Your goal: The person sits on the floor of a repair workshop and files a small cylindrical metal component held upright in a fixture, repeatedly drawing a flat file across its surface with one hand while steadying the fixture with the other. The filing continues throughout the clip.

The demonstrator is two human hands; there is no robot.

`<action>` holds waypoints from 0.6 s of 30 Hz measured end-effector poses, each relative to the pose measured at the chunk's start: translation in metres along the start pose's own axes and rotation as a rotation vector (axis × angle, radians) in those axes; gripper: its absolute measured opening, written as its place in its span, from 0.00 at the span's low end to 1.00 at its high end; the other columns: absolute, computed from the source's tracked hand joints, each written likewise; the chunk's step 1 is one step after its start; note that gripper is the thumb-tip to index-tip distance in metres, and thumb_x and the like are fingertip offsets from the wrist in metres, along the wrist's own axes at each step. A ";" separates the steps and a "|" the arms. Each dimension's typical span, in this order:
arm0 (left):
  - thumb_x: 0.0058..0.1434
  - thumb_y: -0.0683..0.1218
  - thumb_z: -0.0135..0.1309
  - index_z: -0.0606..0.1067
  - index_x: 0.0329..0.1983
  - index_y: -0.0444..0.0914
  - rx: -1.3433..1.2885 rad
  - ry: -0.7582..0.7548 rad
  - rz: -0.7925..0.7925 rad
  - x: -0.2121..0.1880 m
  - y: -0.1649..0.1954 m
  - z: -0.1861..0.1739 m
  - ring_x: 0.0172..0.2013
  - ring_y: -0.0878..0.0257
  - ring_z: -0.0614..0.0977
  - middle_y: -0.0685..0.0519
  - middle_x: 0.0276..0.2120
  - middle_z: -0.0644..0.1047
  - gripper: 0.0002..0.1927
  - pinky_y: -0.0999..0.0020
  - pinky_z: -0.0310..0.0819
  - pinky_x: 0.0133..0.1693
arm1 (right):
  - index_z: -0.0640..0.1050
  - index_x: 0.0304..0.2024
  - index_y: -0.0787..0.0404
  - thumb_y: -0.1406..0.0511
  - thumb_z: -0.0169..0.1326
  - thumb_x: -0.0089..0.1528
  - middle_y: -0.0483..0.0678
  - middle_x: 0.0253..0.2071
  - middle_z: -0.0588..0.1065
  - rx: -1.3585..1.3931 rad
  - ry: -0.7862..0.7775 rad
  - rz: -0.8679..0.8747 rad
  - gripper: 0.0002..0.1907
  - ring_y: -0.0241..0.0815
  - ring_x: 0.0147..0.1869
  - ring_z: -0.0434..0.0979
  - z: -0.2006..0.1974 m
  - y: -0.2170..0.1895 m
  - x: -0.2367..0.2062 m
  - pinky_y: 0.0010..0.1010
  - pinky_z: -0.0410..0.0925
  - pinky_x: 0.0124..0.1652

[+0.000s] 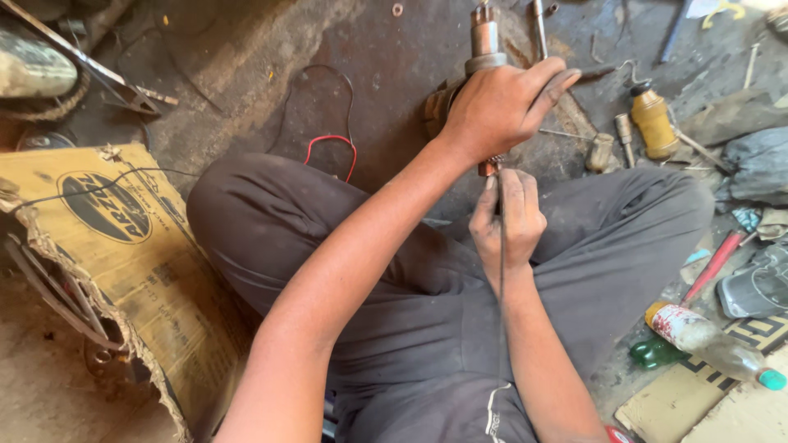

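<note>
My left hand (pixel 502 107) is clenched around a metal cylindrical part (pixel 485 45); its lower end is hidden under my fingers. Just below, my right hand (pixel 505 220) pinches a thin dark cable (pixel 501 328) that runs down over my lap. Right of the left hand stands a yellow oil can (pixel 653 123), contents unseen. Lower right lies a clear plastic bottle (pixel 710 340), contents unclear.

Left hand (pixel 502 107) closed in a grip with arm outstretched; right hand (pixel 507 220) pinching just below it.
</note>
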State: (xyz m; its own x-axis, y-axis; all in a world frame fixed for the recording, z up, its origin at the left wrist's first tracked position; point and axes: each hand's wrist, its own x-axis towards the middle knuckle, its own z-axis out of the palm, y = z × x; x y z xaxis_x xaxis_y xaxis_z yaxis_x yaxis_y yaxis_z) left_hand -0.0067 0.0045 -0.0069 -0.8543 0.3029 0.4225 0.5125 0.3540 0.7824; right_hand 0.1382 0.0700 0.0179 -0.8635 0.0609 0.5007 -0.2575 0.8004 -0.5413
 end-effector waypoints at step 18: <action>0.74 0.55 0.47 0.73 0.43 0.44 0.006 -0.006 0.045 -0.005 -0.003 -0.002 0.17 0.56 0.78 0.52 0.15 0.73 0.12 0.59 0.66 0.21 | 0.74 0.49 0.68 0.65 0.52 0.73 0.52 0.36 0.74 0.186 0.011 0.085 0.10 0.44 0.34 0.75 -0.053 0.013 0.001 0.31 0.68 0.35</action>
State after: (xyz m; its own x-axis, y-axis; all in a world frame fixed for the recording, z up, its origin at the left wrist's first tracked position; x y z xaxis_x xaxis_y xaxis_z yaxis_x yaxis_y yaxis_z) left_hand -0.0045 0.0001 -0.0100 -0.8299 0.3238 0.4544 0.5508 0.3455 0.7597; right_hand 0.1574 0.1119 0.0470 -0.8810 0.1304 0.4548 -0.2608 0.6683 -0.6966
